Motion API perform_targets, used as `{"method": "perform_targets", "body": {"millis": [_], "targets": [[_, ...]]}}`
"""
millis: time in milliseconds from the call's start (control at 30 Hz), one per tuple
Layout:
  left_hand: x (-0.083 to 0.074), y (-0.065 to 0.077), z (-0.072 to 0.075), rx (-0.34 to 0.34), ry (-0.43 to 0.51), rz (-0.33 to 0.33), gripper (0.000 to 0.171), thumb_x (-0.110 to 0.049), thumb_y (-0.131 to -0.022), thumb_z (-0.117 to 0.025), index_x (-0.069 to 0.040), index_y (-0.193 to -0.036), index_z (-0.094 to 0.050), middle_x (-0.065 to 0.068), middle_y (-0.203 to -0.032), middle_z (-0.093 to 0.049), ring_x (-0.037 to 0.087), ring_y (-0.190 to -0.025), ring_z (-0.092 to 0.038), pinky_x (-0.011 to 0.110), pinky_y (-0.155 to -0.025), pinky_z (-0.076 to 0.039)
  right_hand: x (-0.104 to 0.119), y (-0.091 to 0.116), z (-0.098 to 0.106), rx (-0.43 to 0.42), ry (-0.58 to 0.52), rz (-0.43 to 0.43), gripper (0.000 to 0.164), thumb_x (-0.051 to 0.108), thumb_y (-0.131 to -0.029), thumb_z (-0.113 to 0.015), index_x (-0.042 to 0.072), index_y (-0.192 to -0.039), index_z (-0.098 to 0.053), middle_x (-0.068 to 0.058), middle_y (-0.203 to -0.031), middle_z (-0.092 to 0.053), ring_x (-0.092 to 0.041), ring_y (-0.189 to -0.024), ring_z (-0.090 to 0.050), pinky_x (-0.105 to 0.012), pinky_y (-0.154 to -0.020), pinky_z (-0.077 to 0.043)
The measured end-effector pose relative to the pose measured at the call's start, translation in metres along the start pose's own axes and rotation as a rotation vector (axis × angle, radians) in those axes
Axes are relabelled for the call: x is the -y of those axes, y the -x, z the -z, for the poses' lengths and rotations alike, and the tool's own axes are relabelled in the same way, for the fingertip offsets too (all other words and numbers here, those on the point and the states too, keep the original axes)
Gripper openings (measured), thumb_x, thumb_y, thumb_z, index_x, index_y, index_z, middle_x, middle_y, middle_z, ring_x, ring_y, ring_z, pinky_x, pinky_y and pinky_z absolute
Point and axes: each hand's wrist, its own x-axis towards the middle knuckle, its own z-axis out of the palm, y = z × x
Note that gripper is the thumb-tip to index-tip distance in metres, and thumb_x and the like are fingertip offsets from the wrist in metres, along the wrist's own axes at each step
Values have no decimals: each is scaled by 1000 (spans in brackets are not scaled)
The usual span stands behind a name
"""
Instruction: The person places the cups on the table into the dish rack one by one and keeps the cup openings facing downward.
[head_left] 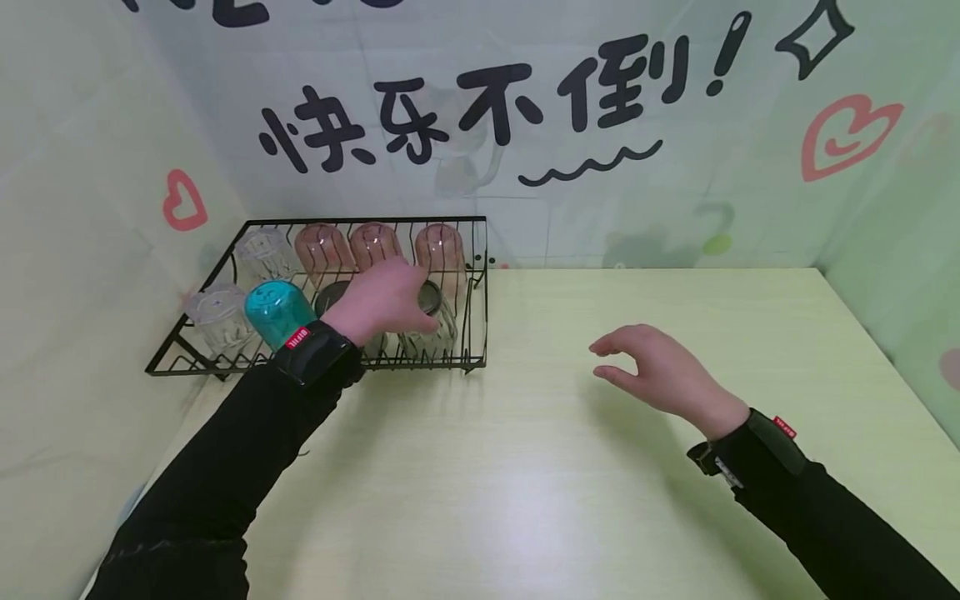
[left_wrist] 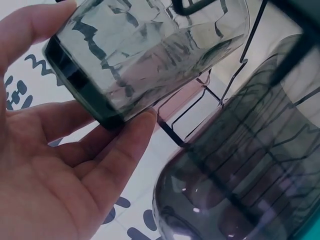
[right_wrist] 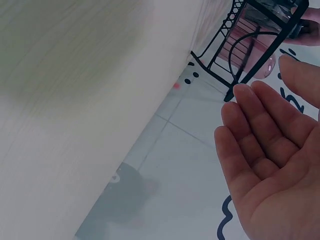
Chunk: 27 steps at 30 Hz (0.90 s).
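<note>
My left hand [head_left: 382, 300] reaches over the black wire rack [head_left: 486, 292]. Its thumb and fingers grip the dark base of a greenish clear glass [left_wrist: 150, 55], which stands upside down at the rack's front right. Beside it in the left wrist view is a dark grey glass [left_wrist: 225, 170], partly hidden under that hand in the head view. Above the tabletop, to the right of the rack, my right hand [head_left: 660, 375] hovers with its fingers loosely bent and nothing held. Its palm and fingers show in the right wrist view.
Several other upturned glasses stand in the rack: a turquoise one [head_left: 277, 310], a clear one [head_left: 221, 317] at front left, another clear glass [head_left: 264, 252] behind, and pink ones [head_left: 322, 248] along the back. The light wooden table [head_left: 525, 467] meets a printed wall [head_left: 570, 225].
</note>
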Motion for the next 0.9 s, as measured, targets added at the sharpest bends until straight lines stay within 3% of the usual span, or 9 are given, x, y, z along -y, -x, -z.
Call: {"method": "perform_targets", "body": {"millis": [233, 433, 633, 900], "targets": [[2, -2, -4, 9, -23, 1, 45, -30, -82, -77, -3, -115, -62, 11, -105, -60, 28, -91, -55, 41, -73, -49, 0, 2, -1, 17, 34, -1, 26, 14, -90, -74, 3, -114, -70, -8, -109, -69, -29, -103, -62, -47, -93, -47], [0, -3, -4, 32, -31, -3, 42, -32, -84, -76, -3, -111, -63, 11, -103, -61, 27, -88, -56, 41, -72, -49, -1, 3, -1, 13, 37, 1, 26, 13, -90, -74, 3, -114, -70, -8, -109, -69, -28, -103, -62, -47, -93, -47], [0, -2, -3, 49, -41, -3, 53, -34, -85, -76, 1, -121, -60, 14, -113, -61, 29, -96, -58, 44, -79, -51, -1, 3, -1, 14, 33, 1, 26, 12, -90, -74, 3, -114, -70, -9, -109, -69, -28, -103, -62, -47, -93, -47], [0, -3, -1, 60, -42, 5, 83, -36, -86, -74, 6, -148, -36, 24, -136, -52, 37, -120, -53, 50, -92, -49, -1, 4, -1, 13, 38, 1, 26, 12, -90, -74, 3, -114, -69, -9, -109, -70, -29, -103, -63, -47, -93, -47]]}}
